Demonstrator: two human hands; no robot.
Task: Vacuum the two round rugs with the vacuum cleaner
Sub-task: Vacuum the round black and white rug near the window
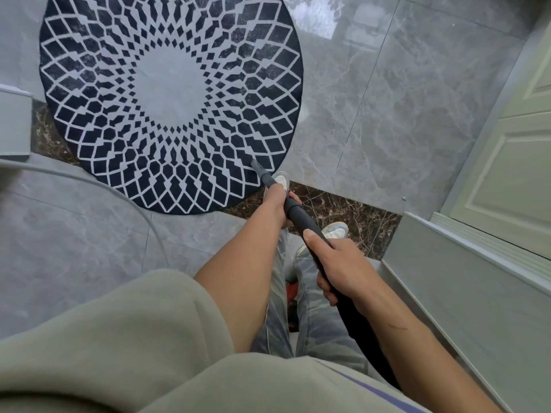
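Note:
A round rug (167, 93) with a dark blue and white diamond pattern and a pale centre lies flat on the grey tiled floor ahead of me. The black vacuum wand (298, 214) slants from lower right to upper left, and its narrow nozzle tip (255, 164) rests on the rug's near right edge. My left hand (278, 205) grips the wand close to the nozzle. My right hand (343, 269) grips it further back. Only one rug is in view. The vacuum's body is hidden.
A pale door (512, 150) and its grey frame (465, 281) stand close on the right. A dark marble strip (343, 216) crosses the floor under my white shoes (335, 231). A grey cord (89, 183) curves across the tiles at left, by a grey cabinet corner (15, 123).

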